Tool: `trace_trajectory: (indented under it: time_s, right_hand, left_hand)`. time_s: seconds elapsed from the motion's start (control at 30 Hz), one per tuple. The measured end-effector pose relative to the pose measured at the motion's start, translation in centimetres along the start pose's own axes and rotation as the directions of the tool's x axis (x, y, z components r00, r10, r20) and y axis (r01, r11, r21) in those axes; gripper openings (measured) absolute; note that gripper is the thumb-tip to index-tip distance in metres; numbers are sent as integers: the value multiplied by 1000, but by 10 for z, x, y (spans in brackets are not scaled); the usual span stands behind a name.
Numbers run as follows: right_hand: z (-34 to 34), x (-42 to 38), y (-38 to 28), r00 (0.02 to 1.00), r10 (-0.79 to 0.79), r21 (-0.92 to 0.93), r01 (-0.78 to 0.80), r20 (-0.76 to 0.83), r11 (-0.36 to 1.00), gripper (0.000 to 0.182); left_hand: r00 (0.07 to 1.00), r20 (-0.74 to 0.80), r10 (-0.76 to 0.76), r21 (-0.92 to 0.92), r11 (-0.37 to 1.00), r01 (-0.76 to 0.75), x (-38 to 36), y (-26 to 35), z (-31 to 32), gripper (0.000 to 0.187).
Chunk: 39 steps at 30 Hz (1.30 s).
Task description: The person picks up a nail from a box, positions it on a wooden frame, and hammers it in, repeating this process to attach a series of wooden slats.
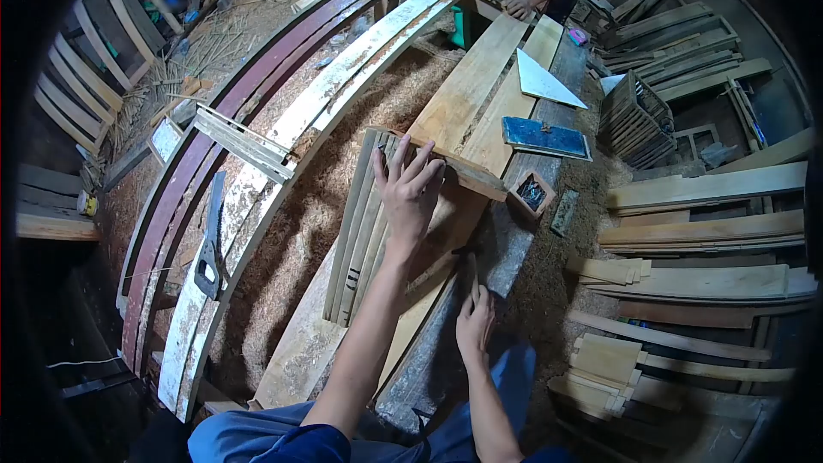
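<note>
My left hand [407, 193] grips the top corner of a slatted wooden frame [358, 240], its fingers spread and bent over the edge. Several parallel slats form the frame's left side, and a board [471, 176] runs right from the held corner. In my right hand [476, 326] is a hammer [473, 276], closed around the handle with the dark head pointing away from me. The hammer head is just right of the frame, over the bench. A small wooden box [531, 194] with dark bits, probably nails, stands beyond it.
A blue rectangular block [546, 137] and a white triangular panel [549, 81] lie on the bench. Left are a handsaw [211, 249] and long curved beams [321, 111]. Stacked boards [707, 236] line the right. Another person's hand [519, 9] is at the far end.
</note>
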State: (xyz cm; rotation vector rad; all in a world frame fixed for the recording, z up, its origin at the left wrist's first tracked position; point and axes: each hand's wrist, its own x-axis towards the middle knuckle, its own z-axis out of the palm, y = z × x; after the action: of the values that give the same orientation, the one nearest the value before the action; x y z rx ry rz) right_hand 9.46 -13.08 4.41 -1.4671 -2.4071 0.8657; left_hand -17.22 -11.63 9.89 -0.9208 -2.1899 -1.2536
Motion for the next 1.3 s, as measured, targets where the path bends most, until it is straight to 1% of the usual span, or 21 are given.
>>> trace_trajectory:
  time_s: [0.03,0.13,0.17,0.3,0.37,0.4,0.47,0.5,0.57,0.63,0.7,0.73,0.83,0.87,0.9,0.97,1.03,1.1,1.17,1.23,1.3]
  right_hand:
    - [-3,-2,-6,1000,-5,3,5,-5,1000,44]
    - [-9,-6,-25,963,-86,175,133,-254,976,40]
    - [-14,-3,-31,964,-88,170,133,-252,976,40]
    - [-39,31,-82,979,-187,371,205,-85,906,36]
    - [-35,48,-95,900,-336,297,413,-278,861,36]
    - [-36,53,-100,899,-340,297,417,-277,859,36]
    - [-42,59,-111,932,-286,446,359,-224,820,39]
    - [-42,64,-115,933,-284,445,356,-222,822,39]
    - [-43,74,-123,935,-338,370,353,-105,860,42]
    - [-37,78,-120,906,-404,291,422,-124,859,42]
    - [-31,71,-119,910,-327,371,405,-256,836,41]
    - [-31,73,-122,854,-409,292,501,-323,815,41]
    - [-30,82,-120,852,-463,209,512,-244,833,41]
    - [-31,80,-119,885,-408,271,459,-225,846,41]
    - [-28,75,-118,870,-394,291,475,-295,831,41]
    - [-22,71,-109,906,-329,317,404,-265,858,41]
    - [-31,79,-121,878,-436,237,475,-200,848,41]
    - [-27,80,-115,875,-437,244,479,-207,843,43]
    - [-24,72,-109,899,-333,357,422,-285,833,45]
    - [-23,70,-104,923,-302,342,371,-238,863,44]
    - [-26,80,-108,904,-410,268,428,-121,863,42]
  left_hand:
    - [1000,-6,5,0,1000,-5,1,0,-1,15]
    - [1000,4,12,-22,1000,-12,-1,-1,-1,17]
    - [1000,3,7,-24,1000,-7,-1,-2,0,17]
    - [999,-7,31,-21,999,-31,-1,-3,-1,17]
    - [1000,-4,29,-21,999,-29,-1,-2,-3,17]
    - [1000,2,21,-29,999,-21,-1,-2,-3,17]
    - [1000,15,12,-26,1000,-12,0,-1,-4,17]
    - [1000,17,10,-26,1000,-10,0,-1,-5,17]
    - [1000,3,16,-35,999,-16,1,0,-6,17]
    - [1000,23,14,-34,999,-13,-3,3,-7,16]
    - [999,36,1,-21,1000,0,1,0,-5,16]
    - [1000,29,11,-15,1000,-10,1,0,-5,16]
    - [1000,24,13,-11,1000,-13,-1,2,-5,16]
    - [1000,15,13,-25,1000,-13,-1,2,-4,17]
    - [1000,7,9,-38,999,-8,0,1,-5,17]
    - [1000,22,17,-42,999,-16,-2,1,-6,17]
    - [1000,19,-9,-29,1000,9,0,3,-6,19]
    - [1000,31,-5,-37,999,6,1,0,-6,20]
    - [1000,29,3,-60,998,-1,-2,-2,-5,22]
    - [999,41,-2,-60,998,4,-3,-2,-7,22]
    - [999,37,1,-60,998,1,-3,-2,-5,22]
